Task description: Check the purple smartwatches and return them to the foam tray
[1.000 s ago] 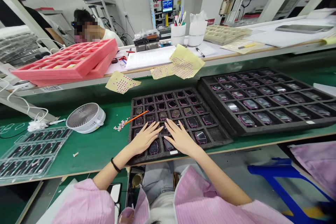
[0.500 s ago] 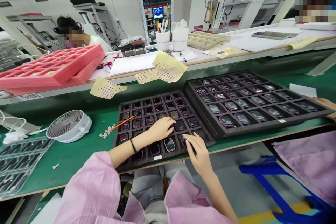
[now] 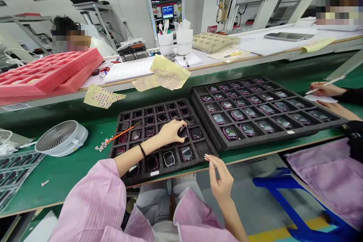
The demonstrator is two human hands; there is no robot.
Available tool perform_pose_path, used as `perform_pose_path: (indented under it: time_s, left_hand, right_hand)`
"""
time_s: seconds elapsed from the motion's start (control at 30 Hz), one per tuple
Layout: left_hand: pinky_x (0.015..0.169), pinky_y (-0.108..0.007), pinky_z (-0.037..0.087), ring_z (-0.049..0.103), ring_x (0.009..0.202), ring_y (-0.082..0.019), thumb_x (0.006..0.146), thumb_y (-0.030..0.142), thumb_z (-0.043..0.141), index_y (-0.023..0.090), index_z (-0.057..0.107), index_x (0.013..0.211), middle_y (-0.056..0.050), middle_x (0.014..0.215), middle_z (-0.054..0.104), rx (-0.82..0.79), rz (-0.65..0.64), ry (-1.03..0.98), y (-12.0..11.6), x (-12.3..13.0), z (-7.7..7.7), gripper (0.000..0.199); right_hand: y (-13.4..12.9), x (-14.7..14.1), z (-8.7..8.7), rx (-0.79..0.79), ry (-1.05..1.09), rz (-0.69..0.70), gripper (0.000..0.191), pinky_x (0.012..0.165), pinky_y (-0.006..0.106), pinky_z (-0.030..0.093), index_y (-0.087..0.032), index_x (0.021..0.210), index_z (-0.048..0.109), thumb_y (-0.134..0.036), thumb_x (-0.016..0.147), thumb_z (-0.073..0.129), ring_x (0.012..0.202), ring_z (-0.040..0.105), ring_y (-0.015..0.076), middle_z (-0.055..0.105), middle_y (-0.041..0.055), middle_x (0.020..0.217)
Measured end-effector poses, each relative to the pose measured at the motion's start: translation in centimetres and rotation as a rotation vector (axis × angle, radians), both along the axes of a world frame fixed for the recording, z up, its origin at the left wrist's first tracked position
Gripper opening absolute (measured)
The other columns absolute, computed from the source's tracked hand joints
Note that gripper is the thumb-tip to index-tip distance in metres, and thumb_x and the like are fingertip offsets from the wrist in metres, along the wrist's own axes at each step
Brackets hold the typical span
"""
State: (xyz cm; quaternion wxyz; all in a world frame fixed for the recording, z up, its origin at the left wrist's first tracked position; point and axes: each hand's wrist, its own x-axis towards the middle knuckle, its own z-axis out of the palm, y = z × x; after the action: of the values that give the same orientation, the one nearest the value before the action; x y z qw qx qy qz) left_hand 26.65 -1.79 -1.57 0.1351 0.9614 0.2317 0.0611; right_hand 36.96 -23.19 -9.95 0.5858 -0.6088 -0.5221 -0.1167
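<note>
My left hand (image 3: 171,131) is over the left foam tray (image 3: 202,150), its thumb and fingers curled around the edges of a smartwatch (image 3: 184,132) with a dark screen. Whether that watch is lifted clear of its compartment I cannot tell. Closer to the front edge, a purple-rimmed smartwatch (image 3: 186,154) and a silver-rimmed smartwatch (image 3: 169,158) lie in their compartments. Off the tray's front right corner, my right hand (image 3: 221,177) holds nothing, fingers stretched out and thumb apart.
Right of my tray stands a second foam tray (image 3: 224,141) of smartwatches. Beyond it a co-worker's hand (image 3: 321,89) holds a white pen-like stick. An orange stick (image 3: 120,134) crosses my tray's left edge, near a white fan (image 3: 61,138). A shelf with pink foam trays (image 3: 51,72) runs behind.
My right hand has let go of the purple-rimmed watch in the front row and drawn back off the tray. My left fingers have closed around a watch. The co-worker's hand with the stick has come into view.
</note>
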Motion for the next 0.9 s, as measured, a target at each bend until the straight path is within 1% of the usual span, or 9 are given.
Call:
perform_pose_path:
  time_s: [0.1, 0.2, 0.3, 0.4, 0.5, 0.6, 0.73, 0.8, 0.9]
  left_hand:
    - [0.086, -0.03, 0.049, 0.06, 0.097, -0.02, 0.07, 0.03, 0.072, 0.021, 0.055, 0.111, -0.003, 0.102, 0.066, -0.042, -0.058, -0.052, 0.0, 1.9, 0.5, 0.046]
    - [0.085, -0.03, 0.049, 0.06, 0.103, -0.022, 0.071, 0.03, 0.072, 0.02, 0.056, 0.113, -0.006, 0.107, 0.066, -0.055, -0.112, 0.053, -0.3, 4.2, 0.4, 0.046]
    - [0.08, -0.031, 0.05, 0.06, 0.104, -0.025, 0.072, 0.029, 0.072, 0.021, 0.058, 0.116, -0.009, 0.107, 0.066, 0.017, -0.156, 0.189, -0.7, 5.9, -0.2, 0.048]
    - [0.076, -0.029, 0.05, 0.062, 0.1, -0.026, 0.072, 0.029, 0.071, 0.02, 0.059, 0.119, -0.01, 0.107, 0.066, 0.083, -0.161, 0.224, -0.8, 6.5, -0.5, 0.049]
    - [0.08, -0.029, 0.05, 0.064, 0.1, -0.024, 0.075, 0.034, 0.07, 0.02, 0.061, 0.119, -0.009, 0.106, 0.068, 0.099, -0.163, 0.181, -0.9, 5.9, -0.1, 0.046]
    - [0.084, -0.029, 0.049, 0.065, 0.099, -0.023, 0.078, 0.036, 0.069, 0.021, 0.062, 0.119, -0.006, 0.103, 0.07, 0.1, -0.136, 0.093, -1.9, 3.8, 1.3, 0.044]
    - [0.075, -0.028, 0.05, 0.068, 0.089, -0.022, 0.076, 0.038, 0.071, 0.023, 0.064, 0.114, -0.005, 0.099, 0.072, 0.059, -0.14, 0.132, -4.4, 0.4, 2.8, 0.041]
    - [0.071, -0.028, 0.05, 0.068, 0.086, -0.023, 0.074, 0.034, 0.073, 0.022, 0.066, 0.111, -0.006, 0.096, 0.072, 0.042, -0.156, 0.221, -5.4, -0.6, 2.5, 0.039]
    - [0.07, -0.03, 0.05, 0.067, 0.084, -0.025, 0.072, 0.026, 0.074, 0.017, 0.067, 0.102, -0.009, 0.089, 0.071, 0.044, -0.196, 0.299, -6.3, -0.9, 1.2, 0.031]
  right_hand:
    - [-0.4, 0.5, 0.2, 0.005, 0.02, -0.032, 0.03, 0.073, 0.034, 0.057, -0.02, 0.107, 0.065, -0.005, 0.09, 0.046, 0.083, 0.069, 0.0197, 0.072, 0.0086, 0.092]
    - [-0.9, 0.7, 0.2, 0.005, 0.019, -0.058, 0.029, 0.072, 0.033, 0.057, -0.019, 0.106, 0.065, -0.005, 0.09, 0.046, 0.082, 0.069, 0.0192, 0.072, 0.0084, 0.09]
    - [-1.3, 0.6, 0.1, -0.012, 0.019, -0.09, 0.027, 0.071, 0.033, 0.057, -0.019, 0.105, 0.065, -0.006, 0.091, 0.046, 0.082, 0.069, 0.0194, 0.072, 0.0084, 0.089]
    - [-1.3, 0.3, -0.1, -0.042, 0.029, -0.104, 0.026, 0.07, 0.032, 0.057, -0.019, 0.105, 0.065, -0.009, 0.092, 0.045, 0.08, 0.069, 0.019, 0.072, 0.0085, 0.09]
    - [-1.2, 0.2, -0.1, -0.043, 0.02, -0.092, 0.025, 0.071, 0.033, 0.058, -0.019, 0.105, 0.064, -0.01, 0.093, 0.045, 0.08, 0.07, 0.0189, 0.072, 0.0088, 0.091]
    - [-1.1, 0.1, 0.0, -0.039, 0.015, -0.083, 0.025, 0.07, 0.034, 0.058, -0.019, 0.105, 0.065, -0.01, 0.093, 0.045, 0.079, 0.07, 0.0193, 0.072, 0.009, 0.09]
    - [-0.8, 0.3, 0.1, -0.048, 0.028, -0.078, 0.025, 0.068, 0.033, 0.058, -0.019, 0.104, 0.065, -0.01, 0.093, 0.045, 0.076, 0.07, 0.0192, 0.072, 0.0086, 0.088]
    - [-0.7, 0.4, 0.1, -0.05, 0.036, -0.068, 0.025, 0.067, 0.033, 0.058, -0.019, 0.104, 0.065, -0.011, 0.093, 0.044, 0.075, 0.07, 0.019, 0.072, 0.0085, 0.087]
    - [-0.6, 0.3, 0.0, -0.059, 0.047, -0.053, 0.025, 0.069, 0.034, 0.058, -0.02, 0.105, 0.066, -0.013, 0.093, 0.044, 0.075, 0.07, 0.0196, 0.072, 0.0088, 0.089]
